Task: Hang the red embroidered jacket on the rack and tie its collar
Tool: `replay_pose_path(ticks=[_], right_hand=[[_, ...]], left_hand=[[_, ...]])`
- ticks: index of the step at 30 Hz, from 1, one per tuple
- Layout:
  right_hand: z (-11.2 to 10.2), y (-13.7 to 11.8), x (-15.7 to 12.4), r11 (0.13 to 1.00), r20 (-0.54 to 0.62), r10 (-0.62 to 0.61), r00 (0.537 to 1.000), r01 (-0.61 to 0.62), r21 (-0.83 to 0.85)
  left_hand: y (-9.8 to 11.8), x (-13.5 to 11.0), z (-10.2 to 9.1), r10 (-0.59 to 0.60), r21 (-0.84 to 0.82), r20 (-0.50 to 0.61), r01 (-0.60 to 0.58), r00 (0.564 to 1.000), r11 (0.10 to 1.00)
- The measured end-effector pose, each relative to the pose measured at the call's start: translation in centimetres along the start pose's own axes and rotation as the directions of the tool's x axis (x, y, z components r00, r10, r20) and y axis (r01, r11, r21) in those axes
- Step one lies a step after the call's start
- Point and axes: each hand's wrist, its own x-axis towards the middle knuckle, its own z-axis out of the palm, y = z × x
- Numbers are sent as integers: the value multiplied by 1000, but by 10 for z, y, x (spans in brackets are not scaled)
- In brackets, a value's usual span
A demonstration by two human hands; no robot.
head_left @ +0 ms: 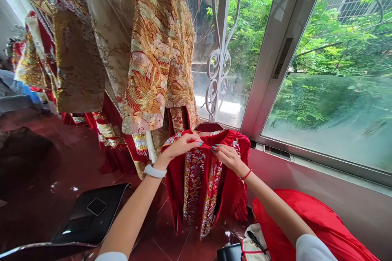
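A red skirt (pixel 177 189) with embroidered gold and silver panels hangs in front of me from a dark red hanger (pixel 211 127). Its waist is gathered at the top. My left hand (pixel 186 145) pinches a red cord (pixel 207 146) at the front of the waistband, thumb and finger together. Close by on the right, my right hand (pixel 227 156) pinches the same cord between its fingertips. A length of red cord seems to dangle down the skirt's front below the fingers. The exact grip of the fingertips is partly hidden.
Gold-embroidered jackets (pixel 150 69) hang on the left, close to my left hand. Behind the skirt stands a white scrolled metal rack (pixel 217 73) by the window. A phone (pixel 277 153) lies on the sill. Red fabric (pixel 306 216) is at lower right, a black chair (pixel 92 212) at lower left.
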Motion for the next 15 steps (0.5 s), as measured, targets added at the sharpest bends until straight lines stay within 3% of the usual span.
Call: replay_pose_path(ticks=[3, 8, 12, 15], right_hand=[[4, -1, -10, 988, -8, 131, 991, -130, 77], [9, -10, -10, 914, -29, 339, 940, -321, 247], [8, -21, -6, 797, -99, 550, 829, -485, 361], [-1, -24, -15, 707, -152, 693, 704, -624, 334]], left_hand=[[6, -32, -16, -53, -116, -260, 23, 964, 993], [16, -88, -17, -111, -60, -575, 93, 811, 994], [25, -121, -6, -51, 81, -739, 163, 671, 983], [16, -140, -5, -36, 125, -828, 245, 560, 961]])
